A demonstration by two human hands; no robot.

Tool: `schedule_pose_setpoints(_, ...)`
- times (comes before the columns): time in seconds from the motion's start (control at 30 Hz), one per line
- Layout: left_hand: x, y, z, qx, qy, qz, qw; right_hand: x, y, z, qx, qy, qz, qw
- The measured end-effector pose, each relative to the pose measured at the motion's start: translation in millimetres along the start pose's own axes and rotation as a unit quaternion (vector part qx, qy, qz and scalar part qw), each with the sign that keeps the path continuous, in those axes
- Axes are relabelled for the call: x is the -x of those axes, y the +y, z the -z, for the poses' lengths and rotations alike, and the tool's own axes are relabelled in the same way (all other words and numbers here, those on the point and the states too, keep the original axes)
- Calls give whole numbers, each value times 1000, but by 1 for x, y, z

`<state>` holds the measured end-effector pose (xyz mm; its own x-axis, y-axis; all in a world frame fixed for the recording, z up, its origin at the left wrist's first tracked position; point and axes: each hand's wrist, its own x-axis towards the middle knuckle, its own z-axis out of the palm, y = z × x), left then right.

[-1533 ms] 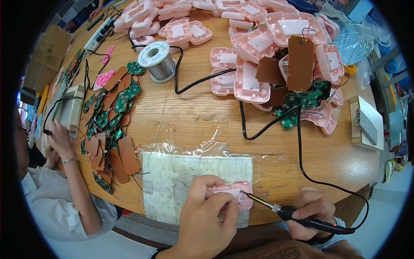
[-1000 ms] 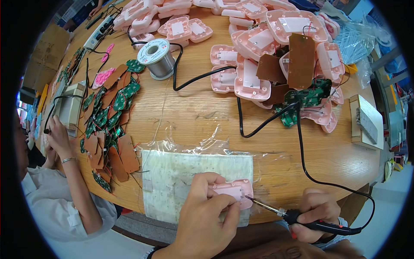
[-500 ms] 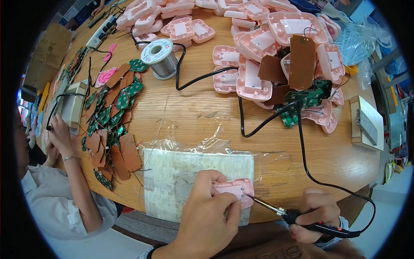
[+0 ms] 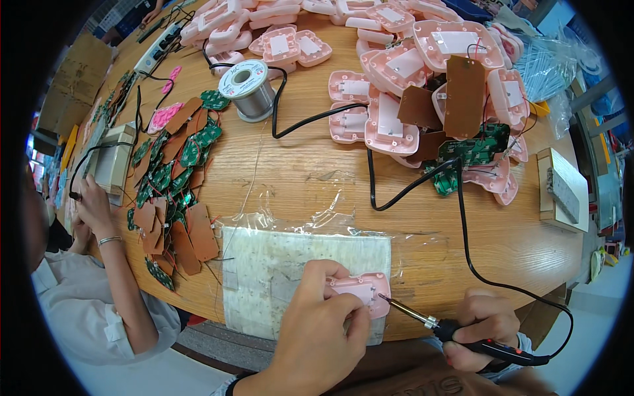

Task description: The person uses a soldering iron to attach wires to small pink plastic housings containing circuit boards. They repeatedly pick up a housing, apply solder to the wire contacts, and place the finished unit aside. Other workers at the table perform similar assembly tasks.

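Fingers of the left hand [image 4: 323, 333] pinched on a small pink plastic shell with rounded corners [image 4: 375, 284], inner side up, white rectangular panel inside. Right hand [image 4: 485, 323]: fingers wrapped round a black-handled soldering iron with a metal barrel [image 4: 448, 330]; tip at the shell's right end, contact cannot be told.

Edges: shell lies over the lower right part of a pale, stained rectangular mat [image 4: 254, 284], by its right edge. Mat reaches the near edge of the brown wood-grain table [image 4: 304, 158]; right hand at that edge, right of the mat. Clear plastic film [image 4: 317, 223] wrinkled along the mat's far edge.

Open room: bare stretch beyond the mat, between the left and right heaps; second stretch right of the mat, crossed by a black cable [image 4: 465, 231].

Counts: held shell, 1. Soldering iron, 1. Silver wire spool with white flange [image 4: 254, 102], 1, beyond the left heap's right side. Brown flat boards among the right heap of pink shells [image 4: 393, 129], 3 plainly seen. Grey rectangular block [image 4: 563, 193], 1, leaning on a cream box [image 4: 549, 168] near the right edge. Left heap of green and brown circuit boards [image 4: 191, 148]: overlapping, not countable; same for the pink shells. Co-worker's bare forearm [image 4: 125, 284], 1, at the left edge.
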<state>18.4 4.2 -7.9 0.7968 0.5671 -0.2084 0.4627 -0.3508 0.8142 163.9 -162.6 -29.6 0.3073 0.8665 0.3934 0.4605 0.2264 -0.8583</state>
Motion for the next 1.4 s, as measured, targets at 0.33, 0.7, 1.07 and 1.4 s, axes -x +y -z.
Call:
schedule_pose_setpoints(0.33, -28, -15, 40, -247, 123, -192, 942, 8, 5, 4, 19, 112, -30, 993)
schedule_pose_setpoints(0.7, -42, -89, 131, -373, 253, -63, 890, 8, 13, 6, 48, 122, -57, 990)
schedule_pose_setpoints(1.07, -56, -96, 151, -329, 91, -113, 933, 1, 11, 2, 68, 124, -69, 988)
schedule_pose_setpoints(1.4, -57, -93, 175, -449, -8, -183, 874, 9, 10, 4, 58, 128, -69, 988)
